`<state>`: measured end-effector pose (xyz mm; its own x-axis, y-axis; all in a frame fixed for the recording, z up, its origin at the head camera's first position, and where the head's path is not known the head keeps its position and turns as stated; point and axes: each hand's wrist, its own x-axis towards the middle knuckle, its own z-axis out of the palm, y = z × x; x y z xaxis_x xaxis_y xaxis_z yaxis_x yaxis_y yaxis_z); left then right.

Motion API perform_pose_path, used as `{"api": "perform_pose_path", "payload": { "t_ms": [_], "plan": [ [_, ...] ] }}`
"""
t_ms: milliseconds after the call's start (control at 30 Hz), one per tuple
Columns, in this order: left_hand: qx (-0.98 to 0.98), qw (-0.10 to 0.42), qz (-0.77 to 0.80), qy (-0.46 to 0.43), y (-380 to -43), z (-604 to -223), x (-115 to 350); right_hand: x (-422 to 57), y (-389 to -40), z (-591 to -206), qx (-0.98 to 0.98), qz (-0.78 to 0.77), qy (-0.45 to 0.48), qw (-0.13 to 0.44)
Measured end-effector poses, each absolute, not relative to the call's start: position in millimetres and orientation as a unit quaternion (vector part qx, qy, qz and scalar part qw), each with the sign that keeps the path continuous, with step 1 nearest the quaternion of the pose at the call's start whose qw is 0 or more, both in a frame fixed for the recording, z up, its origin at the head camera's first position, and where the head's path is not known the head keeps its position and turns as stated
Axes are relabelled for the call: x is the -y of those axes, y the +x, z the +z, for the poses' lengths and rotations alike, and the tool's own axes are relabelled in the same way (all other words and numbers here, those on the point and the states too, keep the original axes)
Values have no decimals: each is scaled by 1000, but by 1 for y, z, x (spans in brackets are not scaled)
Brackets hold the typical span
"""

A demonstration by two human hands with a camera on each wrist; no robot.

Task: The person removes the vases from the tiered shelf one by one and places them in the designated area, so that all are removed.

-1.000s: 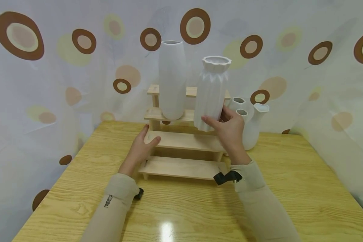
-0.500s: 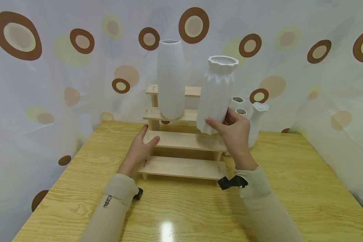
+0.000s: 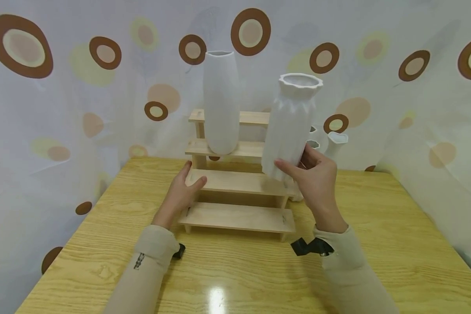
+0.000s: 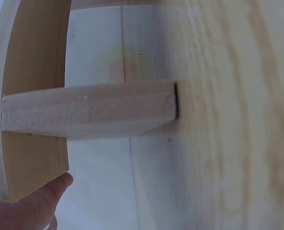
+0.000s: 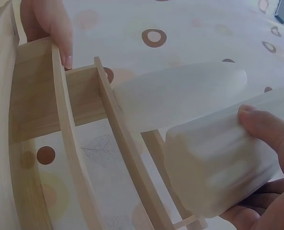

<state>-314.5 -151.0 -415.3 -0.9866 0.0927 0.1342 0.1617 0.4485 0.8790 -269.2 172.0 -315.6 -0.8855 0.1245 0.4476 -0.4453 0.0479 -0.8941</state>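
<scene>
My right hand (image 3: 318, 179) grips a white fluted vase (image 3: 290, 126) with a scalloped rim near its base. The vase is tilted slightly, its foot above the third step in the right wrist view. My left hand (image 3: 178, 192) holds the left end of a stepped wooden stand (image 3: 239, 216), thumb over the third step's edge. In the left wrist view only part of that hand (image 4: 31, 206) shows against the wood. A tall smooth white vase (image 3: 221, 104) stands upright on the second step from the top, left of the held vase.
Behind my right hand, a white vase with a flared mouth (image 3: 337, 138) and other white rims are partly hidden. The stand rests on a wood-grain table (image 3: 235, 274). A patterned curtain (image 3: 121, 91) hangs behind.
My right hand has moved right and a little towards me with the fluted vase, which now covers more of the vases behind. My left hand has kept its place on the stand.
</scene>
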Motion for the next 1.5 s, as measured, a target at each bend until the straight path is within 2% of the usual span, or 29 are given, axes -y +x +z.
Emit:
{"api": "perform_pose_path", "payload": {
  "t_ms": [833,1067,1500],
  "plan": [
    [850,33,-520,-77,-315,-413,153,-197,-217,-302,696,680,102,207],
    [850,34,-519,-79,-315,-414,154,-204,-211,-301,693,675,113,226],
    [847,28,-525,-77,-315,-416,151,-227,-208,-302,704,668,65,232]
  ]
}}
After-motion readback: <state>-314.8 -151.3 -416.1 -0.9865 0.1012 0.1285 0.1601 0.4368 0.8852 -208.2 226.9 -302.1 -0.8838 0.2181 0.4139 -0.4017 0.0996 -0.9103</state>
